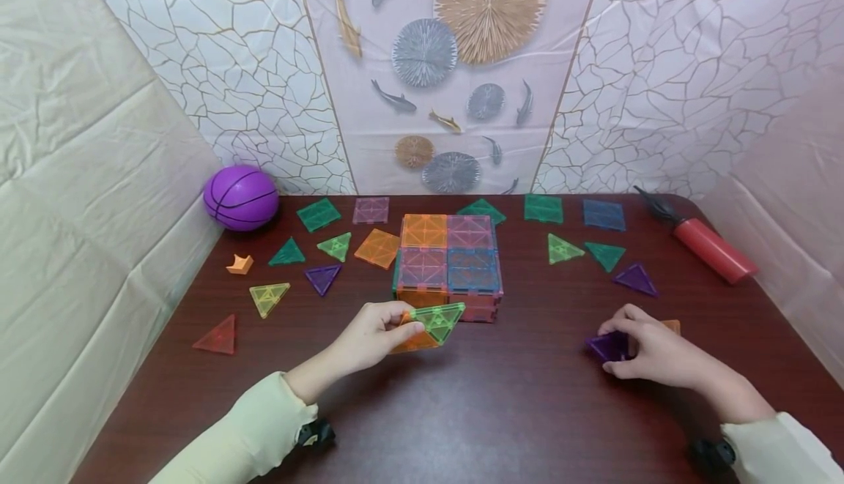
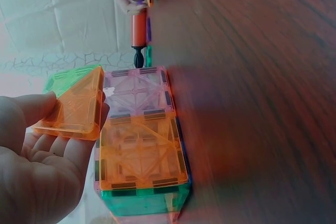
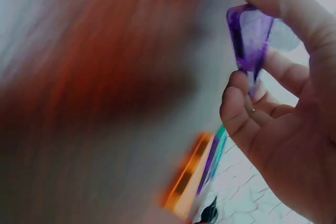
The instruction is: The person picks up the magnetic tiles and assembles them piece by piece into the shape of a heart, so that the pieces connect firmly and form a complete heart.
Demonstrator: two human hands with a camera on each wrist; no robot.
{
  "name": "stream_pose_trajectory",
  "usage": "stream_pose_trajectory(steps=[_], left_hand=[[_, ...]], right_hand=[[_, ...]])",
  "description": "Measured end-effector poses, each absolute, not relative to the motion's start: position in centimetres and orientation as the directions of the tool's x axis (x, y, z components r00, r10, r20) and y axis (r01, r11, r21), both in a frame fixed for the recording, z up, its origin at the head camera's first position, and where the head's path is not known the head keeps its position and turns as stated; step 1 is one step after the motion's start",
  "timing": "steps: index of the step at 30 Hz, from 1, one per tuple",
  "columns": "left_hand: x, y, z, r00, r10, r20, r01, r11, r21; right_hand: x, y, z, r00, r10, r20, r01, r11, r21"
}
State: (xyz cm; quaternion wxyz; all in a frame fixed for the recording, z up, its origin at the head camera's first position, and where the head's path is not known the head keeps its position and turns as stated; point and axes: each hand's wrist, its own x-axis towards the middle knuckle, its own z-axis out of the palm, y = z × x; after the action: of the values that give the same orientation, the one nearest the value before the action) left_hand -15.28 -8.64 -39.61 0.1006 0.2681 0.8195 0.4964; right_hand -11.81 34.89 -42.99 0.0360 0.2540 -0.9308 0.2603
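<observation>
The left hand (image 1: 376,336) pinches an orange triangular tile (image 2: 79,106) together with a green one (image 1: 440,318), just in front of a box-like block of translucent square tiles (image 1: 424,267). Between the thumb and fingers of the right hand (image 1: 659,346) is a purple triangular tile (image 3: 251,38), held above the table at the right. An orange piece (image 1: 672,326) shows partly behind that hand. In the left wrist view the block's orange square face (image 2: 140,150) lies beside the left hand's tiles.
Loose tiles, among them a red triangle (image 1: 219,336) and a yellow triangle (image 1: 268,298), lie left of the block. More, including a blue square (image 1: 604,214), lie right. A purple ball (image 1: 241,198) sits back left, a red pump (image 1: 714,249) back right.
</observation>
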Motion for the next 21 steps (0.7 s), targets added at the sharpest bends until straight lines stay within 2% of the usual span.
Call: stream_pose_trajectory(steps=[11, 21], left_hand=[[-15.2, -7.5, -40.0, -0.829, 0.543, 0.133, 0.358, 0.333, 0.873], [-15.0, -6.8, -39.9, -0.835, 0.526, 0.162, 0.360, 0.298, 0.884]], right_hand=[[-12.1, 28.1, -40.9, -0.935, -0.300, 0.187, -0.342, 0.628, -0.699], [-12.1, 21.7, -40.2, -0.983, -0.173, 0.058, -0.141, 0.525, -0.839]])
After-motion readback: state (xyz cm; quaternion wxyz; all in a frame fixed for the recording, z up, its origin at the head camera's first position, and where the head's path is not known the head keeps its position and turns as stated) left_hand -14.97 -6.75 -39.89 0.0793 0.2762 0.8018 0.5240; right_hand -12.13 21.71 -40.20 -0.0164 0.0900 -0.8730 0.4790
